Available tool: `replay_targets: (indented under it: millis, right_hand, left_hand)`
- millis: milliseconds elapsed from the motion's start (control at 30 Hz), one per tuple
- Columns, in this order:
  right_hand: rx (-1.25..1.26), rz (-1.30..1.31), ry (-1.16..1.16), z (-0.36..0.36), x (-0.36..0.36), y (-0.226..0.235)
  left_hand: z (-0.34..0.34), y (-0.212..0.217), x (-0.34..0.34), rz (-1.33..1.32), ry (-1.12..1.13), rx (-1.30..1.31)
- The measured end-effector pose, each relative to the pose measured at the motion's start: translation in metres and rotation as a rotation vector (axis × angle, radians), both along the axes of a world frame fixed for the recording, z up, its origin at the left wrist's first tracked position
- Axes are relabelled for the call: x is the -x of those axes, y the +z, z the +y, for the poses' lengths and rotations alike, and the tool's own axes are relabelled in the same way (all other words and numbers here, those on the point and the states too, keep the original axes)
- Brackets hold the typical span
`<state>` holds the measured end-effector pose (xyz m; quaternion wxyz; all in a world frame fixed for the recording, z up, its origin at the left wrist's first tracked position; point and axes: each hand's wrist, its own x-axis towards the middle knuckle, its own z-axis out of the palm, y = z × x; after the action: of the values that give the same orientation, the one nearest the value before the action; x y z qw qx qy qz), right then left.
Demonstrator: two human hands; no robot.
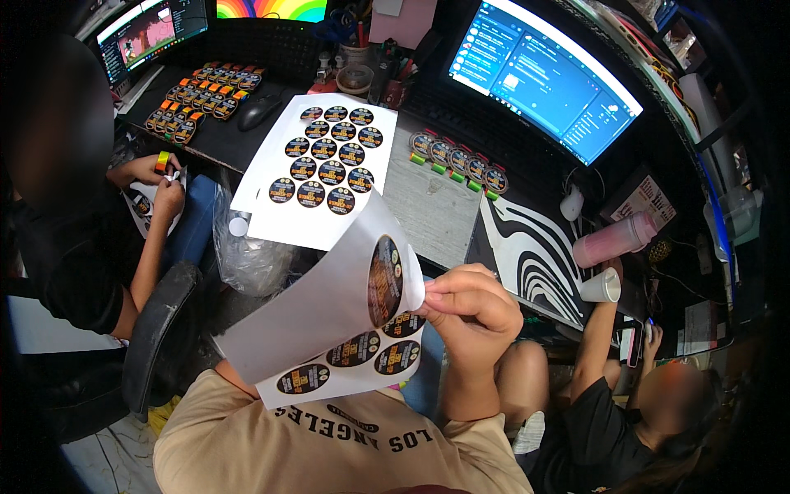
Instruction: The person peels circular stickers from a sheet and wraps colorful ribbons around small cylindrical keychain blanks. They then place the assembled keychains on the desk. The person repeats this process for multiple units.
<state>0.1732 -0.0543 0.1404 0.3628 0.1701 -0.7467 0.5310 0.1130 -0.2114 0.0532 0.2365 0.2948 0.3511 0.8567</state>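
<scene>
My right hand [477, 317] pinches the edge of a translucent film [309, 305] between thumb and fingertips. The film curls up and back over a white sheet of round black stickers [337, 380] in front of my chest. One dark round sticker [385, 281] shows on the curled part, near my fingertips. The lower stickers lie flat on the sheet, partly covered by the film. Only a bit of my left forearm [234, 375] shows; the left hand itself is hidden behind the sheet.
More sticker sheets [267, 218] lie on the desk ahead. A row of round medals [461, 160] sits right of them; several more medals [193, 95] stand at far left. A pink tumbler [615, 239] and a white cup [601, 286] are at right. People sit on both sides.
</scene>
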Motion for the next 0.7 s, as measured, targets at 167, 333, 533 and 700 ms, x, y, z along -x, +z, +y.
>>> replay_targets:
  millis: [167,333,533,700]
  right_hand:
    - [-0.111,0.078,-0.084,-0.0019,-0.0033,-0.0017]
    - [-0.142,0.091,-0.124,-0.0045,-0.0064,-0.0030]
    - [-0.202,0.131,-0.179,-0.0076,-0.0078,-0.0042]
    - [-0.253,0.134,-0.205,-0.0071,-0.0073,-0.0046]
  left_hand:
    - [0.0009,-0.0003,-0.0001,-0.011,0.006,0.006]
    - [0.0005,-0.0003,-0.0012,-0.020,0.006,0.014]
    - [-0.0001,0.0004,-0.0017,-0.021,0.010,0.022]
    - [0.0003,0.0008,-0.0027,-0.019,0.014,0.029]
